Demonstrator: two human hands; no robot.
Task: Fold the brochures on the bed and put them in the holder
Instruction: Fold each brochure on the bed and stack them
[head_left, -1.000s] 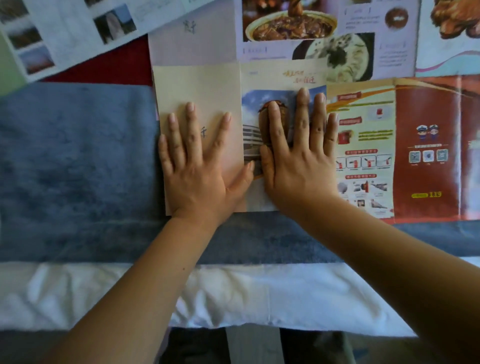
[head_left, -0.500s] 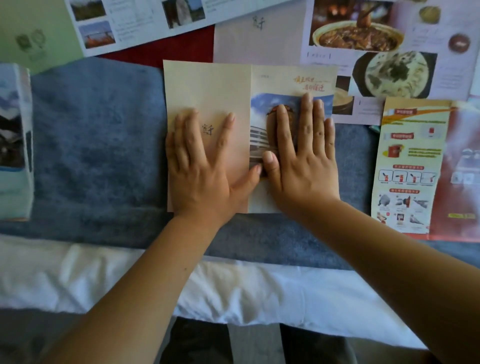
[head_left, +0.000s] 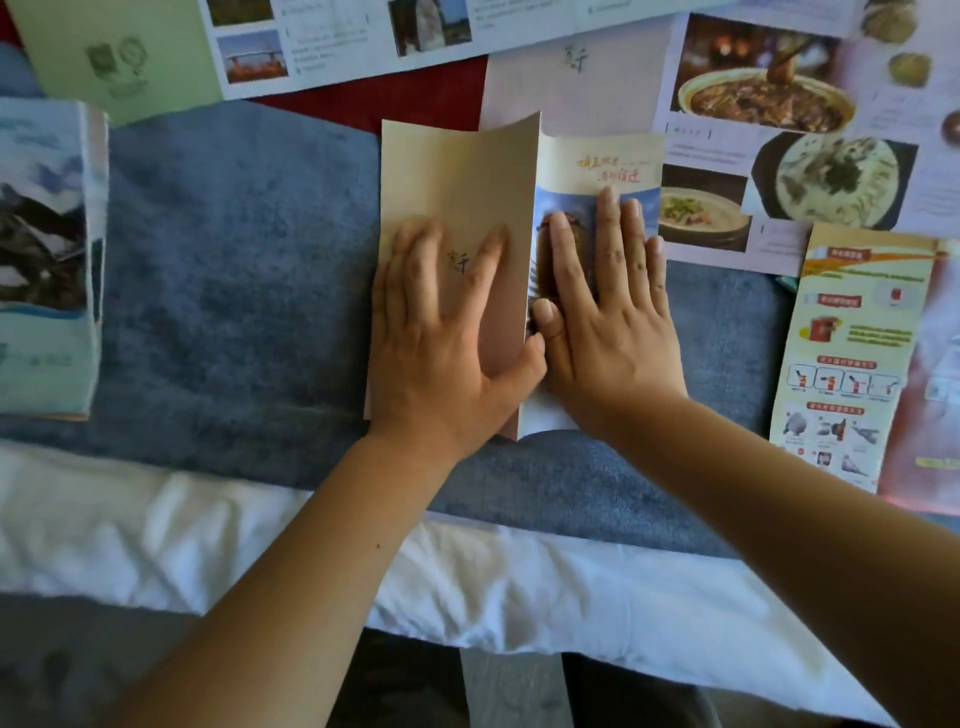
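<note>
A beige brochure (head_left: 457, 171) lies on the blue blanket (head_left: 234, 291) in the middle of the view. My left hand (head_left: 441, 338) rests on its plain beige left panel with the fingers spread and the thumb at the panel's right edge. That edge stands lifted and curled off the page. Flat on the right panel, my right hand (head_left: 608, 322) presses with straight fingers over a printed photo. The holder (head_left: 47, 260), a box with a mountain picture on it, stands at the left edge.
Unfolded brochures lie around: a food one (head_left: 779, 130) behind right, a red and yellow safety one (head_left: 852, 353) at right, a green and white one (head_left: 156, 57) at back left. The white sheet (head_left: 156, 540) runs along the bed's near edge.
Both hands slid the beige brochure left, away from the red and yellow one. Its left panel, flat before, now rises along its right edge. The holder has come into view.
</note>
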